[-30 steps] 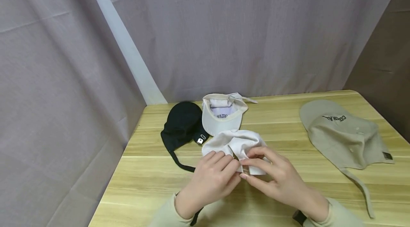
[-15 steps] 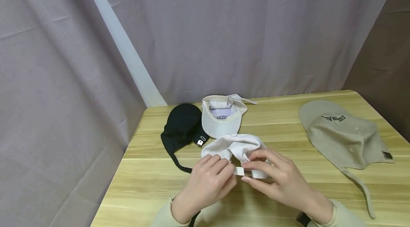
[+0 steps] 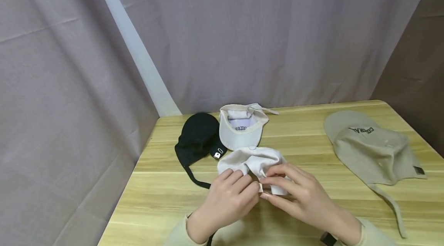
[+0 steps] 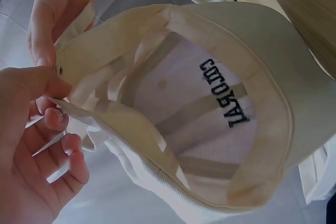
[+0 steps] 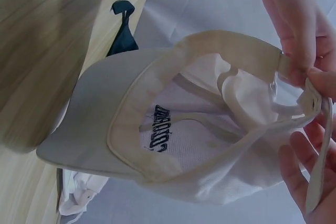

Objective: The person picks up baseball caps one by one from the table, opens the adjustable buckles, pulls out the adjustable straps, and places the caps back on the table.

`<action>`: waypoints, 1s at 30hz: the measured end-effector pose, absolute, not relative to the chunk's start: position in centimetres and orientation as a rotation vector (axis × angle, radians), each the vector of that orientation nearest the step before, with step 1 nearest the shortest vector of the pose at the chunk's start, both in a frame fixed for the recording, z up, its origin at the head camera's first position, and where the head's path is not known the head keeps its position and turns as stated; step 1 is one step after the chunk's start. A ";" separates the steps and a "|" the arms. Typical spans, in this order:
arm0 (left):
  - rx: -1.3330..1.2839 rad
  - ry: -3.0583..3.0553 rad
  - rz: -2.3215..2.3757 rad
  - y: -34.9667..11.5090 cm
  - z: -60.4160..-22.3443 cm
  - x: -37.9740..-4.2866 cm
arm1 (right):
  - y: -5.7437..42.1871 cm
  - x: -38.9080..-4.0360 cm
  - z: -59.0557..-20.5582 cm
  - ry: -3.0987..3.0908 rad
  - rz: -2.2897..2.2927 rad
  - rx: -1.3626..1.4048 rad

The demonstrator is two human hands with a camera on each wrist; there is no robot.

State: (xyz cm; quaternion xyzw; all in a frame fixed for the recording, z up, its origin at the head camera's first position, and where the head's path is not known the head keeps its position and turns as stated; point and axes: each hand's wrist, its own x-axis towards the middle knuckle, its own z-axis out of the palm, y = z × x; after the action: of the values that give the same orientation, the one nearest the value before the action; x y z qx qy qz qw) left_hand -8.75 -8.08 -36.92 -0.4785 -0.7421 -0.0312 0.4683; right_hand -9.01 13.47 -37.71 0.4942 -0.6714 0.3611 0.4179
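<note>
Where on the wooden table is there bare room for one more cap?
Bare wooden tabletop lies between the upturned white fabric cap and the beige fabric cap, and left of the left hand, in front of the black fabric cap. The middle is crowded: the left hand and right hand hold a second white cap close before the upturned one.

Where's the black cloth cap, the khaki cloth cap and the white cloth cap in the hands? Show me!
Black cloth cap [image 3: 198, 130], head view: on its crown.
Khaki cloth cap [image 3: 374, 149], head view: on its crown.
Held white cloth cap [image 4: 191, 100], left wrist view: on the inside of its crown.
</note>
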 end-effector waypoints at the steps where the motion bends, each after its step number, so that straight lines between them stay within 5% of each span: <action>1: -1.172 -1.816 -0.086 -8.2 -37.0 -8.8 | 13.5 -9.0 -37.6 -1.679 0.900 1.238; 30: -1.145 -1.875 -0.152 -8.8 -37.0 -8.3 | 14.5 -8.7 -37.3 -1.679 0.910 1.213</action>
State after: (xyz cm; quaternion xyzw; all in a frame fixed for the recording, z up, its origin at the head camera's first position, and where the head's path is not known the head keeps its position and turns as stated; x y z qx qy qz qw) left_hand -8.30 -8.84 -37.00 -0.4638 -0.7591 -0.0617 0.4527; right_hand -8.69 14.51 -37.26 0.4852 -0.6714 0.3640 0.4257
